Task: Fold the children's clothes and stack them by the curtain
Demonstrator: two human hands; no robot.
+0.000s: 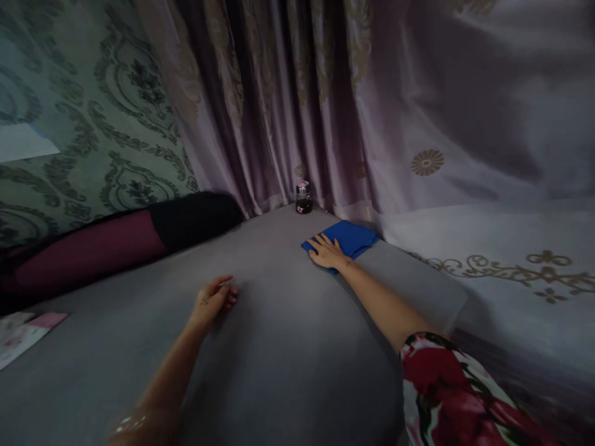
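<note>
My right hand (328, 251) lies flat, fingers stretched out, on a folded blue cloth (351, 238) near the far right corner of a grey mattress (279, 347). My left hand (214, 298) rests on the grey surface at the centre with its fingers loosely curled and nothing visible in them. A floral red sleeve covers my right upper arm.
A small dark jar (304, 198) with a pink lid stands at the back by the purple curtains (279, 99). A black and maroon bolster (116, 241) lies along the left wall. A pink printed sheet (25, 334) sits at the left edge. A pale embroidered drape (502, 260) hangs on the right.
</note>
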